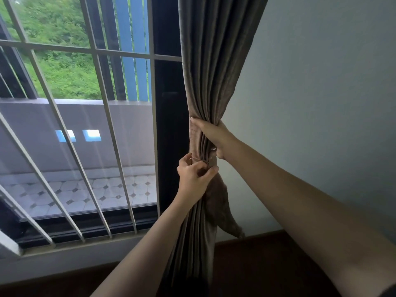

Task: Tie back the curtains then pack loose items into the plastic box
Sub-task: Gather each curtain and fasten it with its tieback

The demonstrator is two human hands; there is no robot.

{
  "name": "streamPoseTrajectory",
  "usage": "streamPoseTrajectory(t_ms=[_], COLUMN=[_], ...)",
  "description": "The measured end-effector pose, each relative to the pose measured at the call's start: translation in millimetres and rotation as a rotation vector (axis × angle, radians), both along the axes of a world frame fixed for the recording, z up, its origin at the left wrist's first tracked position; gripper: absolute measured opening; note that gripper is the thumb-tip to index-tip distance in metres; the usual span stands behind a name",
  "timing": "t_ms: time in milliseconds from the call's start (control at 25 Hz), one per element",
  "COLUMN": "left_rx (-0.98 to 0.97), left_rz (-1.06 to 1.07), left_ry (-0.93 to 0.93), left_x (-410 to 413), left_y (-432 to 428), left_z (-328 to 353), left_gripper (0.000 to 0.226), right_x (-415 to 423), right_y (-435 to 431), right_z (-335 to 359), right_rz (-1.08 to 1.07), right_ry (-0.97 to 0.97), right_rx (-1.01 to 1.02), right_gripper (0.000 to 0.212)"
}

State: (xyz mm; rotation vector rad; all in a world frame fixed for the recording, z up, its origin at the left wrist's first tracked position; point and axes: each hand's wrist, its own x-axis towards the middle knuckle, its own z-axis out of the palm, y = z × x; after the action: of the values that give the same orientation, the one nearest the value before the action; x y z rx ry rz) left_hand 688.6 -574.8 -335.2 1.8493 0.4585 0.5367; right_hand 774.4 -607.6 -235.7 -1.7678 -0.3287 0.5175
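Window corner of a room. White bars [94,67] cross the glass; beyond them is a balcony with a patterned tile floor [85,194] and green foliage [64,71] further out. Dark window frame [169,125] runs upright beside the glass. Pale wall [321,103] to the right, dark floor [267,264] below it.

Curtain [214,61]: grey-brown, hanging between frame and wall, drawn in to a tight bundle at mid-height and falling in close pleats below.

Right hand [214,133]: reaches in from the right and grips the bundle at its narrowest part. Fingers are wrapped round the far side of the folds, with one fingertip showing at the left edge and the thumb below.

Tie band [211,162]: same colour as the cloth, wrapped round the bundle just under the right hand. A thin cord line shows at its left end.

Left hand [194,176]: directly below, touching the band. Fingers curled and close together, thumb stretched across the front, pinching the band's left end against the folds. How the end is fastened, cannot tell.

Loose strip of cloth [227,215]: hangs from under the left hand, angling down and right, its tip near the foot of the wall.
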Motion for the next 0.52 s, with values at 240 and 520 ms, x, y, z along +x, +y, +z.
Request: streamPoseTrajectory(t_ms=[240, 520], left_rx=[0.247, 0.266], left_rz=[0.063, 0.202], left_ry=[-0.059, -0.137], left_x=[9, 24], left_y=[-5, -19], left_z=[-14, -28], left_gripper=[0.007, 0.008], right_x=[7, 8], right_y=[-5, -7], right_z=[9, 12], right_rz=[0.101, 0.198], right_ry=[0.022, -0.016], right_rx=[-0.047, -0.083], right_gripper=[0.057, 0.072])
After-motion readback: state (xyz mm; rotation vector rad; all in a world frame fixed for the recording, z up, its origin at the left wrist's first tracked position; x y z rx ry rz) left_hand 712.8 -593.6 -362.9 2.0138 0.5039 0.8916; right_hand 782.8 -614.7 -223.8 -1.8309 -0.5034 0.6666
